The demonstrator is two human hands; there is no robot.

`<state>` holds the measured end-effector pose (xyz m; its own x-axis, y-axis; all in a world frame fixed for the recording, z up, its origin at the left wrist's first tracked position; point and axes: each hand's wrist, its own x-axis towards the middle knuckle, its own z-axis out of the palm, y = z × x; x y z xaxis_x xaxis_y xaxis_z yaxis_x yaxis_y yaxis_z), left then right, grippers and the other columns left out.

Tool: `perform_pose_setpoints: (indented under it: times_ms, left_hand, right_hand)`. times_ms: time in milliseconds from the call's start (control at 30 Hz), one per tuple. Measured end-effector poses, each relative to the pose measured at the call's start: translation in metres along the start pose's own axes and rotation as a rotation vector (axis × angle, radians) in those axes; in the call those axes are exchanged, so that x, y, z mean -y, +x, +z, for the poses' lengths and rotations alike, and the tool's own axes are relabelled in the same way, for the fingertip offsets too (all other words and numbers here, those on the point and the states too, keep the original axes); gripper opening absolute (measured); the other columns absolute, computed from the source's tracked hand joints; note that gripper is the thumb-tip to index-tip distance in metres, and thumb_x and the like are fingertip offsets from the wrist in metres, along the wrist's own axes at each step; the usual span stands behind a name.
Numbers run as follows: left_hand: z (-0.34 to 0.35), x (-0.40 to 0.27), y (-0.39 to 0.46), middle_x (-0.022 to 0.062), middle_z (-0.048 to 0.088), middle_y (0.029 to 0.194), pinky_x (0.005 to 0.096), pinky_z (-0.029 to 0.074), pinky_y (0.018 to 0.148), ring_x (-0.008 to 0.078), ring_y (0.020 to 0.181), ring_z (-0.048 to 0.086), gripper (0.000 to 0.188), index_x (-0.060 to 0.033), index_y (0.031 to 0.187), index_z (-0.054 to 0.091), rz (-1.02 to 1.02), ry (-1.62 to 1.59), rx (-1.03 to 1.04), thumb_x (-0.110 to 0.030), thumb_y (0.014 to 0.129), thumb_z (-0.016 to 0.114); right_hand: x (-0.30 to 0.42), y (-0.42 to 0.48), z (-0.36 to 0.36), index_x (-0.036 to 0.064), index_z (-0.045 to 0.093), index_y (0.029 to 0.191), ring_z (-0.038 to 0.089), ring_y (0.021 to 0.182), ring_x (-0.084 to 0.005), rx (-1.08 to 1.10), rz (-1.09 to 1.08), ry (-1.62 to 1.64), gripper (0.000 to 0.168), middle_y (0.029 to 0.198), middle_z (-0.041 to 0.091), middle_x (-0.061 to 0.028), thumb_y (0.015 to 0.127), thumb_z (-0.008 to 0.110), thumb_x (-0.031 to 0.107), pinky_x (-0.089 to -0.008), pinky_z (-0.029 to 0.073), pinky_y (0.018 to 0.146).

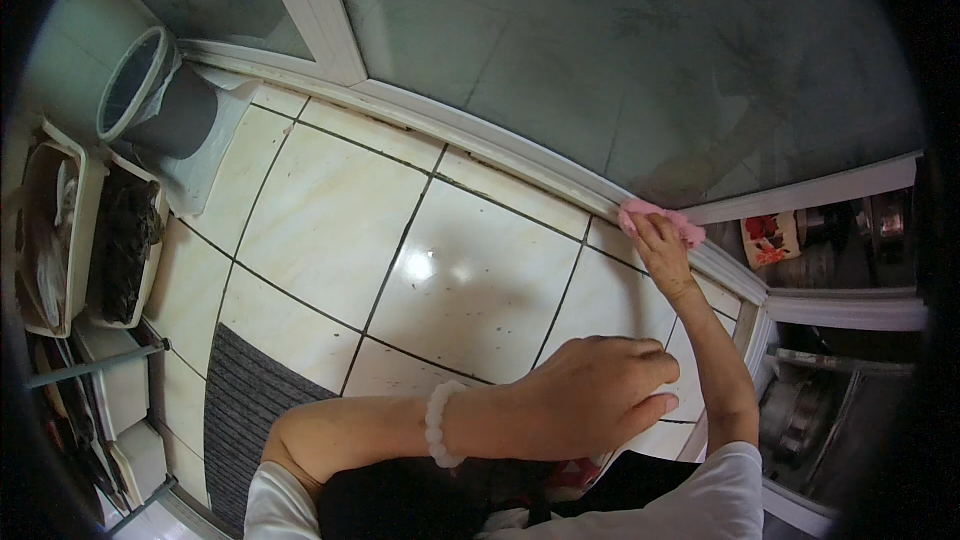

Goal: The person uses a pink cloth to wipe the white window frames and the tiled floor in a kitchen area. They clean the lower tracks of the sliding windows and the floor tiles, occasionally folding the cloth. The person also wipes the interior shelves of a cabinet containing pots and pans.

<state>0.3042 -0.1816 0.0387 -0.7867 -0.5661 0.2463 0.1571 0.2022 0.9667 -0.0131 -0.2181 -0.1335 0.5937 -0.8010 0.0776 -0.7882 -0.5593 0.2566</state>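
A fluffy pink cloth (pixel 684 228) lies on the white door frame's bottom rail (pixel 525 150), at the foot of a large glass panel (pixel 570 60). My right hand (pixel 664 251) grips it, fingers spread over its top. Lower and closer to me is my left hand (pixel 592 397), back upward, with its fingers curled and the palm hidden. A white bead bracelet (pixel 444 424) circles the left wrist. Beneath both arms, dark specks dot the glossy cream floor tiles (pixel 480 255).
At the left stand a grey waste bin (pixel 176 112), a cream container (pixel 86 240) and metal rack bars (pixel 97 367). A dark ribbed mat (pixel 255 405) covers floor nearby. Through the panes at right, pots (pixel 799 412) and a floral-patterned item (pixel 771 238) show.
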Motion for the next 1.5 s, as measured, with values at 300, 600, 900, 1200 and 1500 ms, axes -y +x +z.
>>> perform_pose_setpoints:
  times_ms: [300, 600, 900, 1200, 1500]
  left_hand:
    - [0.002, 0.003, 0.006, 0.0158, 0.057, 0.086, 0.0415, 0.047, 0.072, 0.0327, 0.082, 0.059, 0.018, 0.0026, 0.092, 0.052, 0.053, -0.028, 0.123, -0.015, 0.087, 0.055]
    - [-0.037, 0.012, 0.001, 0.0193, 0.054, 0.087, 0.0427, 0.044, 0.073, 0.0352, 0.081, 0.056, 0.016, 0.0039, 0.089, 0.051, 0.056, -0.188, -0.300, -0.012, 0.088, 0.052]
    - [-0.054, 0.025, 0.003, 0.0171, 0.059, 0.099, 0.0372, 0.049, 0.076, 0.0311, 0.090, 0.061, 0.022, 0.0048, 0.105, 0.053, 0.113, -0.121, -0.402, -0.009, 0.088, 0.058]
    - [-0.080, -0.007, -0.022, 0.0165, 0.063, 0.098, 0.0315, 0.050, 0.075, 0.0224, 0.090, 0.062, 0.014, 0.0043, 0.097, 0.057, -0.240, -0.083, -0.414, 0.006, 0.083, 0.059]
    - [-0.075, -0.010, -0.022, 0.0153, 0.063, 0.109, 0.0293, 0.048, 0.081, 0.0210, 0.097, 0.062, 0.019, 0.0047, 0.101, 0.059, -0.223, -0.268, -0.798, -0.009, 0.094, 0.047]
  right_hand:
    - [0.030, 0.088, 0.045, -0.001, 0.053, 0.124, 0.045, 0.113, -0.0304, -0.011, -0.310, -0.213, 0.050, 0.130, 0.045, -0.0155, 0.078, 0.052, 0.019, -0.0410, 0.037, 0.098]
    - [0.162, 0.316, 0.054, -0.002, 0.057, 0.119, 0.049, 0.104, -0.0245, -0.253, -0.239, -0.314, 0.047, 0.121, 0.054, -0.0120, 0.076, 0.052, 0.017, -0.0322, 0.041, 0.090]
    - [0.211, 0.420, 0.082, 0.000, 0.066, 0.107, 0.053, 0.095, -0.0245, -0.366, -0.124, -0.499, 0.032, 0.117, 0.059, -0.0089, 0.079, 0.055, 0.014, -0.0387, 0.038, 0.094]
    - [0.229, 0.383, 0.046, 0.011, 0.064, 0.089, 0.054, 0.080, -0.0215, -0.615, 0.554, -0.035, 0.016, 0.091, 0.057, -0.0042, 0.074, 0.058, 0.015, -0.0382, 0.045, 0.063]
    - [0.139, 0.188, 0.075, 0.011, 0.056, 0.121, 0.047, 0.109, -0.0278, -0.355, 0.299, 0.297, 0.045, 0.122, 0.052, -0.0021, 0.076, 0.058, 0.009, -0.0415, 0.044, 0.090]
